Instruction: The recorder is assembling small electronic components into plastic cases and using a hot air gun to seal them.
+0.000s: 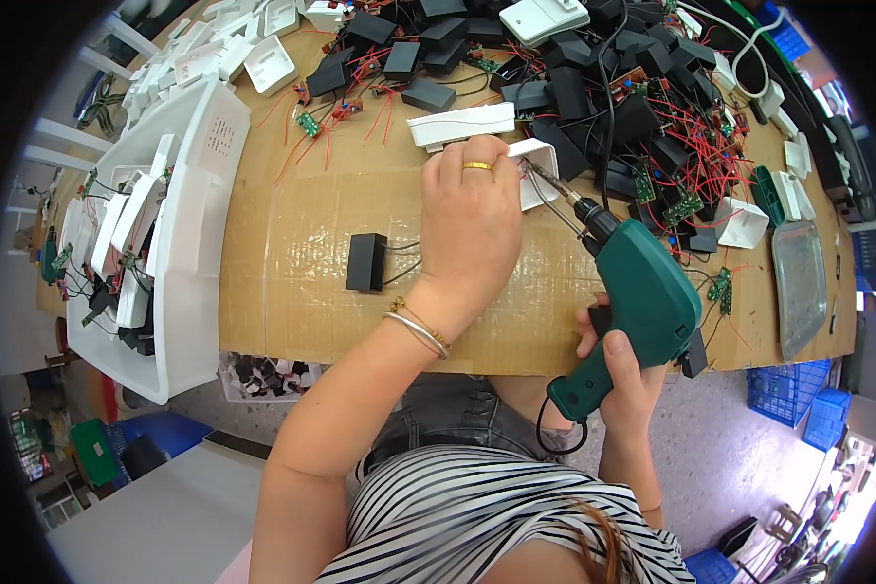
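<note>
Measured from the middle of my view, my left hand grasps a white plastic casing between one and two o'clock, its fingertips partly hidden. My right hand is wrapped round the grip of a green soldering gun at three, whose tip points into the casing. A black box with two leads lies on the desk toward ten; a white bin stands at nine.

Electronics workshop; cardboard-covered bench; green soldering gun; loose circuit boards
</note>
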The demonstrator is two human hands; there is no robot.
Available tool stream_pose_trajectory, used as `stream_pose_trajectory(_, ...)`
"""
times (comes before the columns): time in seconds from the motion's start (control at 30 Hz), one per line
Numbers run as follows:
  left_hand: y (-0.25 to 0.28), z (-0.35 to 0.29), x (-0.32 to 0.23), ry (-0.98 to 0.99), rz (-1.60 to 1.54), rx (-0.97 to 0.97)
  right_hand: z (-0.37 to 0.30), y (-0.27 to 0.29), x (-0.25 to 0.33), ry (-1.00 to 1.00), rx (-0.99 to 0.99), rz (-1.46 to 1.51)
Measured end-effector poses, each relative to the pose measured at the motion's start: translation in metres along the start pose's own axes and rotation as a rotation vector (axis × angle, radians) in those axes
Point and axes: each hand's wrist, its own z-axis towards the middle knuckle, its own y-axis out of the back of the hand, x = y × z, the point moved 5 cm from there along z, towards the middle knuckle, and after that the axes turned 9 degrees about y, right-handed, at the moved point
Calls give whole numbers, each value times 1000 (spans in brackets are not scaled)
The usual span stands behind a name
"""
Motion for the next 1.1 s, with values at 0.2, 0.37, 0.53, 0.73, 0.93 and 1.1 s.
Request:
stream_pose_trajectory(0.2,0,0,0,-3,-2,-4,0,3,-3,-40,40,-28)
stream_pose_trajectory(0.37,0,0,0,-1,7,9,-2,5,-5,-25,0,21)
stream_pose_trajectory(0.53,1,0,0,-3,-8,-4,-1,4,-4,-23,8,0)
stream_pose_trajectory(0.73,0,0,0,-2,-6,-4,-1,3,-3,-31,5,-18)
stream_pose_trajectory(0.93,0,1,1,-2,-8,-3,-1,3,-3,-22,21,5)
stream_pose_trajectory(1.1,0,0,0,-6,-11,-5,0,3,-3,-30,24,-13)
